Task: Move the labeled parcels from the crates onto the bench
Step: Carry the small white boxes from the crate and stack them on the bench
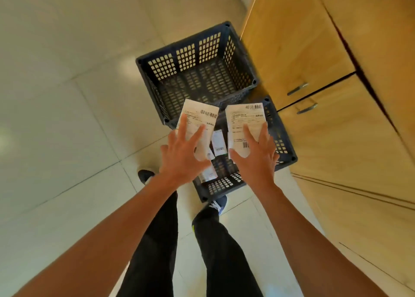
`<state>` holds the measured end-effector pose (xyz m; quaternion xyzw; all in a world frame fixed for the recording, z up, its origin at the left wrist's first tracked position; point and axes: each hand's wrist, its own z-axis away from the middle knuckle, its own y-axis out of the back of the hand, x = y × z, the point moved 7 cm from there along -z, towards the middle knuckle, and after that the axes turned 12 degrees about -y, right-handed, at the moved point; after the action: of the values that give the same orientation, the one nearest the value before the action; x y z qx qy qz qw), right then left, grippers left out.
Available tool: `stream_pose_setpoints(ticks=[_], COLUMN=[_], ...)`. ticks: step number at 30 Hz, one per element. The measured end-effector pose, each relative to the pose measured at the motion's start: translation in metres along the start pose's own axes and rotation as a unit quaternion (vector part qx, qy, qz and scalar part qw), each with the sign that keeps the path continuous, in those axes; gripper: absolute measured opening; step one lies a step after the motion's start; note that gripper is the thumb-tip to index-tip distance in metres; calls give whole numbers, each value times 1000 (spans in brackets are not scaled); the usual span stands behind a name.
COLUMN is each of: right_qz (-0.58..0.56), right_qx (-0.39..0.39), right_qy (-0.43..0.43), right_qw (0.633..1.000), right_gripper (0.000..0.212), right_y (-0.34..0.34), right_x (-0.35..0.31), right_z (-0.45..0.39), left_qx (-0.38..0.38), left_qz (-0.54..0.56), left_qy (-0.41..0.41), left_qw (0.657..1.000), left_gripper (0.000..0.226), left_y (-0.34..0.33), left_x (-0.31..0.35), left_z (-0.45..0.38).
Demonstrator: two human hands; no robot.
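Head view. We see both arms reaching down and forward over two dark slatted crates on a pale tiled floor [67, 117].

Left hand [182, 159], centre of frame: it holds a white labeled parcel [197, 126], fingers spread along the label face and the thumb out at the parcel's left edge. The parcel tilts up and to the right, its barcode end toward the top of the frame. It sits over the seam between the two crates.

Right hand [258, 155], just right of centre: it holds a second white parcel [246, 121], fingers spread over the lower label and the thumb at the parcel's lower left corner. This parcel is nearly upright in frame and hangs over the near crate [285, 148].

The two held parcels are near each other but apart, and a clear gap shows between their inner edges.

Far crate [197, 72], upper centre: we see only its slatted bottom. Its right rim lies just beside the wooden cabinet [314, 61] that fills the right side of the frame.

Near crate, below it: through the gap we see a small labeled parcel [218, 143], and another pale one [207, 173] under the left wrist. Its right wall is also close to the cabinet.

Open floor spreads across the whole left half. Dark trouser legs and shoes stand at lower centre, one shoe touching the near crate's front corner.
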<state>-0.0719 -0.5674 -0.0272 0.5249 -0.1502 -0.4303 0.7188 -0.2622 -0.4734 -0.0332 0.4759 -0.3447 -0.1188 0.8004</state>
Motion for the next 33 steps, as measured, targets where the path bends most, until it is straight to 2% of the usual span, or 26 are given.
stream_pose_setpoints(ticks=[6,12,18,22,33], right_qz=[28,43,67,26,-4], right_qx=[34,80,102,115,167], right_qy=[102,183,257,271,335], right_qw=[994,979,959,955,927], right_gripper=[71,71,72,72,73], right_y=[87,147,166,184,237], right_x=[-94,-206,-353,-435,-580], right_z=[43,81,138,170,222], left_qx=[55,93,125,164,271], left_qz=[-17,-21,-55,-54,-29], left_qy=[8,36,64,90,130], left_qw=[998,995,988,981,953], left_gripper=[99,101,100,100,97], left_y=[128,241,346,411,540], left_x=[-12,-61,-137,-182,-256], left_z=[50,103,165,204,259])
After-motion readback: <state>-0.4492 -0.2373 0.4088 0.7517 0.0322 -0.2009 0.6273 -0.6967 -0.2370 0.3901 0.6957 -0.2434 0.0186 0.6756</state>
